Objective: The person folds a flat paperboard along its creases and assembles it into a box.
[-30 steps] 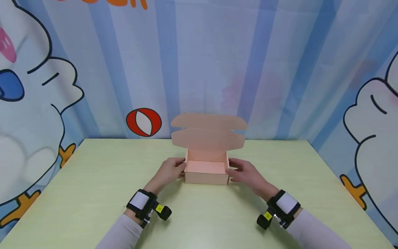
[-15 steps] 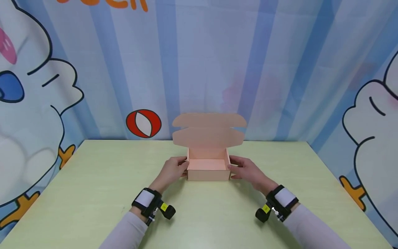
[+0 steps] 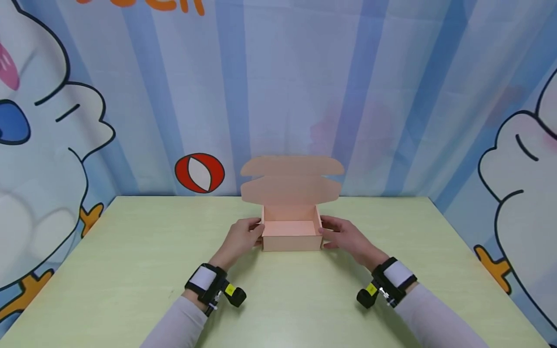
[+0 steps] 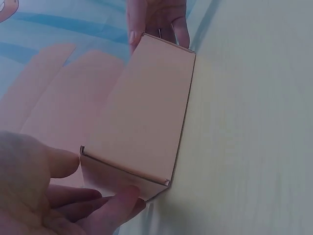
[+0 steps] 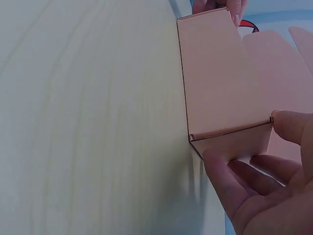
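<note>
A pinkish-tan cardboard mailer box (image 3: 292,243) stands on the table, its lid (image 3: 290,190) raised at the back with the side flaps spread. No contents show inside. My left hand (image 3: 239,241) holds the box's left end; in the left wrist view its thumb is at the top corner and the fingers (image 4: 120,203) lie along the end panel. At the opposite end, my right hand (image 3: 348,240) holds the box the same way, thumb at the upper corner and fingers (image 5: 222,171) against the end panel and its lower edge.
The pale wood-look table (image 3: 287,299) reaches back to a blue striped curtain (image 3: 287,87) printed with cartoon figures and a red-and-white ball. The raised lid overlaps the curtain in the head view. Both wrists wear strapped cameras (image 3: 237,296).
Both hands and the box have shifted slightly away from me and a little to the right, mostly in the first half second. The lid stays raised.
</note>
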A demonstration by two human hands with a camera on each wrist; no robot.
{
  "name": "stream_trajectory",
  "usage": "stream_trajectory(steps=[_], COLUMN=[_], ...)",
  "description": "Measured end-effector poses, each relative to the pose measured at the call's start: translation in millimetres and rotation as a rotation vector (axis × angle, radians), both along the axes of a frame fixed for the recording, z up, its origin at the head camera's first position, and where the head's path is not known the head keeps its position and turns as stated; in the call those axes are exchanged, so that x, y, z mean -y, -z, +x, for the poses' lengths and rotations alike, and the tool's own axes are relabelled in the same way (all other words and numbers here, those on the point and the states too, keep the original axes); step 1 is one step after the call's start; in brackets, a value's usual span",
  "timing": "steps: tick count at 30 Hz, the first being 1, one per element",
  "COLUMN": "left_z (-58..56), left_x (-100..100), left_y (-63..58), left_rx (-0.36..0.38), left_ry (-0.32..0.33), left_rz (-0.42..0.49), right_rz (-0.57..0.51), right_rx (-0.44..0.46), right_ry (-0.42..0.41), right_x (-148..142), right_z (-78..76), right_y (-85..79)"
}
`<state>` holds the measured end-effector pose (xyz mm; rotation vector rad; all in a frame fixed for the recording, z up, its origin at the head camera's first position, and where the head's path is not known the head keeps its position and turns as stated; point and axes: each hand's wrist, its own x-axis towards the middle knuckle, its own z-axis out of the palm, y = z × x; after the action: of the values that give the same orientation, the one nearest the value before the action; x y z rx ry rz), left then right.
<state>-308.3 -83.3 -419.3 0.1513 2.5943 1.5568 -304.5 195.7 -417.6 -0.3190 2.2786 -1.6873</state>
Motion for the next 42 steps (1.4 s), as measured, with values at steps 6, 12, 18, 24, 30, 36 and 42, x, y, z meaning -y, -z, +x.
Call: stream_trajectory(steps=[6,12,18,24,30,36,42], left_z=[-1.8,-17.9,-35.7,-46.6,-49.4,-47.1,-42.6], left_x=[16.9,40.2,47.6,34.8,25.2,21.6,22.5], left_y=[-5.8,-22.2,-37.7,-46.7,-44.6,-44.4,-43.8], left_rx=[-0.044,-0.151,-0.215,-0.227,-0.238,-0.284,-0.321], left_ry=[-0.059,-0.155,-0.182,-0.167,-0.156,-0.164,-0.166], left_rz=[-0.108,-0.147,-0.058,0.038,0.054,0.022,-0.015], right_rz=[0.039,0.114,0.114,0.081,0.031,0.054,0.087], right_rx=[-0.045,-0.108,-0.156,-0.233,-0.28,-0.313,-0.332], right_ry=[0.073,0.249,0.29,0.266,0.248,0.261,0.263], right_x=[-15.9,-32.6,-34.5,-22.8,-11.2,-7.6,-10.7], right_z=[-2.7,-14.9,-28.2,-42.6,-52.8,-54.0,-52.6], right_y=[-7.6,-28.7,-46.9,-52.9,-49.6,-47.8,-46.3])
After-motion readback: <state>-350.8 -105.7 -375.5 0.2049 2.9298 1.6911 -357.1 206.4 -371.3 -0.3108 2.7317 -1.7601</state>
